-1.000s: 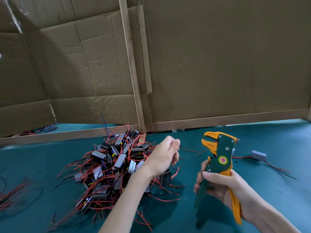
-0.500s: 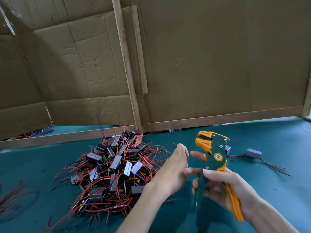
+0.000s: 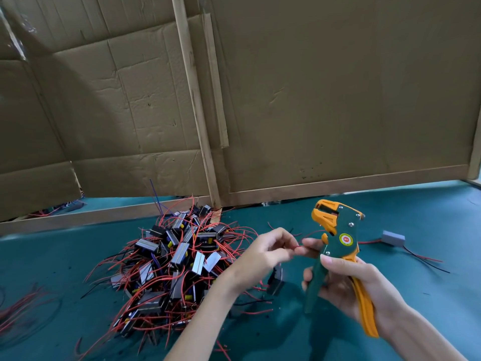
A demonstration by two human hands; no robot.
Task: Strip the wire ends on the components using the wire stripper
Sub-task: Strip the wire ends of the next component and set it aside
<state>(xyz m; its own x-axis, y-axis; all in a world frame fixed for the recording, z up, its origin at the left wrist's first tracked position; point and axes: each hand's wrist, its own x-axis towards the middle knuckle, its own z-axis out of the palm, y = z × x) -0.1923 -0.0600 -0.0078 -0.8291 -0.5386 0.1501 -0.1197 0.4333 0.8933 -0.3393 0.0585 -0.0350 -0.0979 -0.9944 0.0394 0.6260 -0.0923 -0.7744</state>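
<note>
Left hand (image 3: 268, 250) pinched a red wire (image 3: 299, 246); right hand (image 3: 348, 285) gripped the stripper (image 3: 338, 246) (round label unreadable) beside the pile (image 3: 177, 264).

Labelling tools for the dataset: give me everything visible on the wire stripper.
The wire stripper has a dark green body with orange jaws at the top, one green and one orange handle, metal rivets and a round red-and-yellow sticker. It looks like plastic over metal. It stands roughly upright above the teal table, head up, jaws apart. The right hand wraps its handles; the index finger reaches forward to a red wire pinched by the left hand. No wire sits in the jaws yet.
</note>
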